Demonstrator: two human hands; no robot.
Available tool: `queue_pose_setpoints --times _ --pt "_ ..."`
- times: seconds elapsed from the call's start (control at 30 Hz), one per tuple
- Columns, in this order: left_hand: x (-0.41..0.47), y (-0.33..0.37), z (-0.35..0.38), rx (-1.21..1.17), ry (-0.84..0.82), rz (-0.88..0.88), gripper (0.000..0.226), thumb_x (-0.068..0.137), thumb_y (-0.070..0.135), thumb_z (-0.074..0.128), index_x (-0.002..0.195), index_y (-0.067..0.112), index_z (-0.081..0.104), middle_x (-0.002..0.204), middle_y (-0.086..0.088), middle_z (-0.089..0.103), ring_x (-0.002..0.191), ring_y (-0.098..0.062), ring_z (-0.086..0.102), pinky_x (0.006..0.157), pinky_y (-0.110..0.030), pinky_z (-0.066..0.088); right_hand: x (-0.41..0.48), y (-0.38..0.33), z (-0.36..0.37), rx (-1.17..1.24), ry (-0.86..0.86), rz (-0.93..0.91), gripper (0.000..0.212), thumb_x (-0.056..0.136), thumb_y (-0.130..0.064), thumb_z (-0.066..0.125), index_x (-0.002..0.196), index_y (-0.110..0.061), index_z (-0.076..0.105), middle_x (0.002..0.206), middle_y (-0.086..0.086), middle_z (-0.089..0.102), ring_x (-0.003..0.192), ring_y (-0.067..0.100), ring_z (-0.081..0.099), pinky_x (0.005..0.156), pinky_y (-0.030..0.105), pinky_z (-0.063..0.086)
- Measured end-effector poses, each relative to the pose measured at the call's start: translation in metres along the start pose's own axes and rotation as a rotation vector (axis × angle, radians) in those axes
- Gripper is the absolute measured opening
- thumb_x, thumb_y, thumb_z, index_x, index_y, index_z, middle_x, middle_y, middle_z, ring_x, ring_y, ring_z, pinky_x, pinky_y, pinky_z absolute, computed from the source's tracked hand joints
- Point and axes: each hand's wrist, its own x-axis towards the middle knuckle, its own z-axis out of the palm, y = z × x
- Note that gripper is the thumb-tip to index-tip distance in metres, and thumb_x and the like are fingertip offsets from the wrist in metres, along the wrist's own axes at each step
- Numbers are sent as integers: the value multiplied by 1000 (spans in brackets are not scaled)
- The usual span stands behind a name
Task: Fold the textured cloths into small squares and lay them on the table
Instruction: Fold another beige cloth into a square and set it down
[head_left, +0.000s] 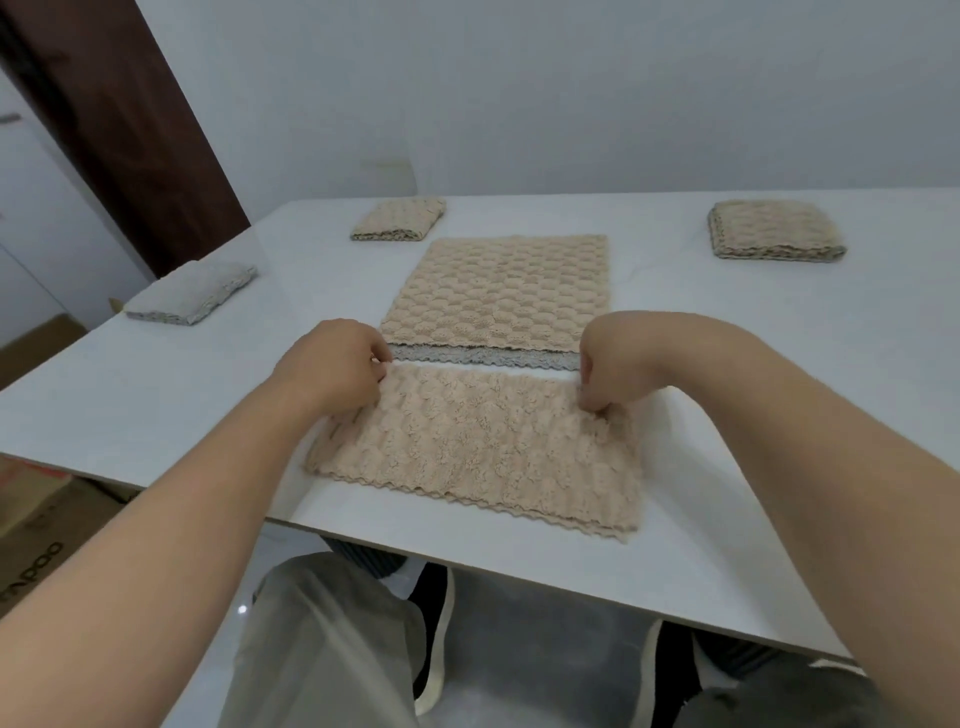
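A grey folded cloth (189, 293) lies at the left edge of the table (156, 405). The left hand (337, 364) pinches the far left corner of the near beige cloth (478, 441). Just behind it lies a flat beige cloth (498, 291), with a folded beige square (400, 221) beyond that. The right hand (608, 364) pinches the near cloth's far right corner. Another folded square (774, 236) sits far right.

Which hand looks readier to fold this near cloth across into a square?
Left, probably: the left hand pinches a corner of the near cloth where its end bunches up, while the right hand grips the flatter end.
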Motion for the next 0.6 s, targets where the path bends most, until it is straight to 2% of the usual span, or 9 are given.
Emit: queue_pose_setpoints --times 0.07,0.13,0.17,0.23,0.3,0.43,0.5,0.6 --pt "2 -1 -3 -9 -43 -15 7 95 21 64 100 24 68 103 2 66 94 -17 57 80 -31 47 4 3 -8 1 -80 -54 20 84 -35 74 86 -15 70 85 -2 68 83 22 68 70 31 55" --pt "-1 -2 -10 -43 -74 -34 1 95 21 63 96 22 64 101 2 65 90 -16 57 71 -29 44 5 6 -14 12 -123 -98 22 85 -35 74 86 -14 70 83 -2 66 72 18 64 62 27 54" --pt "-4 -2 -14 -77 -78 -48 1 95 21 63 94 21 63 100 3 65 88 -15 58 69 -28 44 4 8 -17 23 -134 -116 23 87 -35 74 92 -13 72 87 -2 66 69 16 64 59 25 54" --pt "-10 -3 -25 -165 -77 -73 2 93 21 66 93 22 64 98 2 66 87 -15 60 69 -29 48 1 12 -24 59 -155 -159 27 89 -33 75 105 -11 72 89 -3 67 59 9 65 53 21 52" --pt "-17 0 -37 -324 -63 -111 7 91 22 73 94 21 67 93 -1 69 83 -19 65 74 -34 55 1 18 -28 147 -168 -220 29 90 -31 76 109 -11 68 83 -3 69 46 3 63 53 21 51" --pt "-27 13 -57 -679 28 -228 21 85 25 82 99 18 68 87 -7 76 80 -20 68 77 -37 58 6 33 -29 336 -161 -336 27 88 -24 78 99 -18 53 87 6 73 58 12 68 63 30 59" --pt "-28 22 -65 -812 104 -257 24 85 25 82 101 17 66 89 -7 78 84 -22 68 77 -39 56 6 42 -33 424 -113 -386 23 89 -23 76 96 -23 54 83 5 72 62 15 69 65 30 59" --pt "-27 42 -75 -955 254 -231 22 88 18 79 103 15 64 84 -3 78 79 -16 68 73 -34 52 2 56 -45 580 -43 -448 15 92 -19 71 98 -27 60 71 -4 67 58 13 67 62 27 55"
